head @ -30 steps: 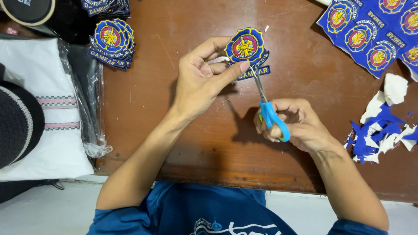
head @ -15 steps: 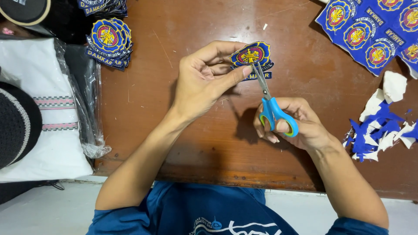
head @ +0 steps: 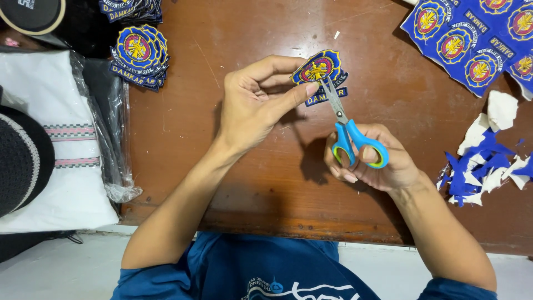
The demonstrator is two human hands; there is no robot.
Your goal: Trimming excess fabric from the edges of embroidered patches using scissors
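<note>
My left hand (head: 255,103) pinches a round blue, yellow and red embroidered patch (head: 319,68) above the brown wooden table (head: 233,183), thumb under its lower edge. My right hand (head: 372,164) grips small scissors with blue handles (head: 355,141); their metal blades reach up to the patch's lower right edge, beside a small blue strip with lettering. Both hands hover over the middle of the table.
A pile of cut-out patches (head: 139,55) lies at the upper left. A blue sheet of uncut patches (head: 472,41) sits at the upper right. Blue and white scraps (head: 483,161) lie at the right edge. White bagged cloth (head: 61,144) and a dark cap (head: 19,161) rest at the left.
The patch has been turned a little in my left hand, and the scissors have shifted slightly up and right along its edge. Everything else stays put.
</note>
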